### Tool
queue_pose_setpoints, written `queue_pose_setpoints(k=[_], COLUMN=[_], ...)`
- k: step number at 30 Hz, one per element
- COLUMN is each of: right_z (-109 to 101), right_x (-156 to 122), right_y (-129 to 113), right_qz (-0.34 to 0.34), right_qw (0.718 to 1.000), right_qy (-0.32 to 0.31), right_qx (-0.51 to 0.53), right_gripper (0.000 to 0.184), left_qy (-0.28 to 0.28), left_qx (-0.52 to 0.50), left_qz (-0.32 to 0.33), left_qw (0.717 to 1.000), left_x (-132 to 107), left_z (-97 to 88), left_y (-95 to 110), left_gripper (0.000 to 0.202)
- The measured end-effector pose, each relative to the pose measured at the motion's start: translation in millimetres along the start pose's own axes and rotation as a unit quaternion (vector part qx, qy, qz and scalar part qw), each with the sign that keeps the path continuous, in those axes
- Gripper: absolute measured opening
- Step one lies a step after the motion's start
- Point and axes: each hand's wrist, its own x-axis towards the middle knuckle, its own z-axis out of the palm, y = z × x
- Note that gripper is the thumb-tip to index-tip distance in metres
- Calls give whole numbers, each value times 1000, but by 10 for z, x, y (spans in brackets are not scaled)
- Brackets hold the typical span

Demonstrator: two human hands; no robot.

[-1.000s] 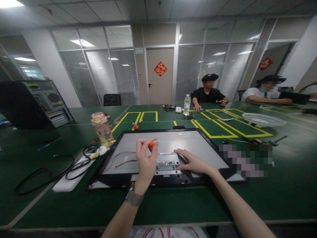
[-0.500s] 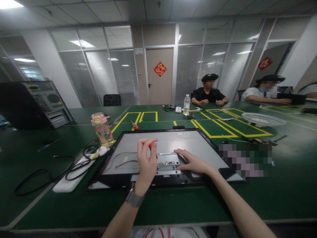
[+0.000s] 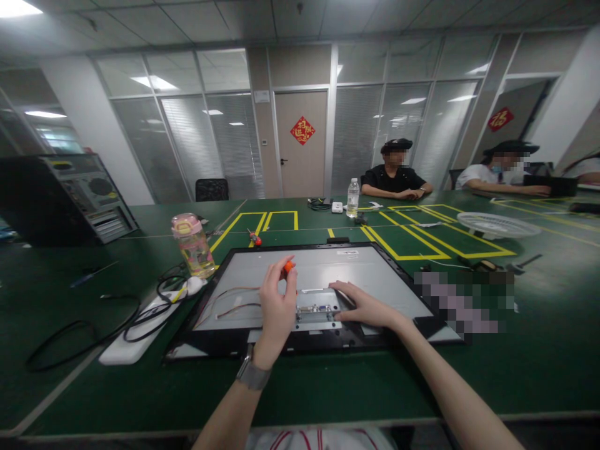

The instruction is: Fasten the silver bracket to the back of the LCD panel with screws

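In the head view a flat monitor panel (image 3: 375,269) with a black frame lies back side up on the green table. Over its middle is my left hand (image 3: 277,300), its fingers closed around a screwdriver (image 3: 288,267) whose orange handle end shows between thumb and fingertips. The shaft is mostly hidden by the hand. A metal bracket (image 3: 316,320) with video connectors sits beneath, just right of that hand. My right hand (image 3: 363,306) rests at the bracket's right end, thumb and fingers spread and touching it. Thin wires (image 3: 237,306) run leftward across the panel.
Left of the panel are a white power strip (image 3: 135,337), black cables and a pink-lidded bottle (image 3: 190,244). A red-handled tool (image 3: 255,239) lies behind. Further off are a computer case (image 3: 56,200), a water bottle (image 3: 353,199), a white round fan cover (image 3: 497,225) and two seated people.
My left fingers have shifted around the screwdriver's handle, and more of its orange end shows. The right hand stays at the bracket. A seated person's hands have come together.
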Motion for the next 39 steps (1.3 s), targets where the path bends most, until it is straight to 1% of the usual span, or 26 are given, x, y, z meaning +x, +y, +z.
queue_pose_setpoints(k=[2,4,9,13,15,19,21,25,27,29,31,32,33,35,37,39], right_z=[1,4,3,1,3,6,7,8,11,14,17,18,19,21,22,19], right_x=[0,1,4,9,10,7,7,13,16,18,20,21,22,25,26,26], right_y=[0,1,4,13,18,17,14,15,21,29,38,43,49,59,63,59], right_qz=[1,1,1,3,0,-3,-1,-1,-3,-5,-5,-5,-5,-6,-7,-8], right_qw=[1000,1000,1000,1000,1000,1000,1000,1000,1000,1000,1000,1000,1000,1000,1000,1000], right_qy=[0,0,2,1,2,3,2,5,5,3,3,4,5,8,10,11], right_qx=[1,1,-1,-2,-2,-3,-4,0,2,2,2,2,2,3,4,3], right_gripper=[79,79,78,79,79,79,79,80,79,79,79,79,79,80,80,80], left_qy=[27,48,27,42,31,-17,-28,-34,-23,-1,33,54,76,104,102,80], left_qx=[35,49,18,43,46,46,67,114,119,116,105,91,69,0,-78,-125], left_qz=[24,40,32,38,41,37,62,149,173,178,164,146,119,38,-57,-129], left_qw=[999,997,999,997,998,998,995,982,977,977,980,984,988,994,990,980], left_x=[10,18,19,11,12,28,31,16,10,13,19,22,24,22,16,8], left_z=[-8,-23,-41,-32,-35,-48,-45,-33,-38,-52,-61,-59,-52,-22,23,66], left_y=[9,18,21,17,13,1,-2,9,20,29,31,27,22,4,-18,-37], left_gripper=[18,15,27,21,24,33,33,30,28,26,24,23,23,25,31,35])
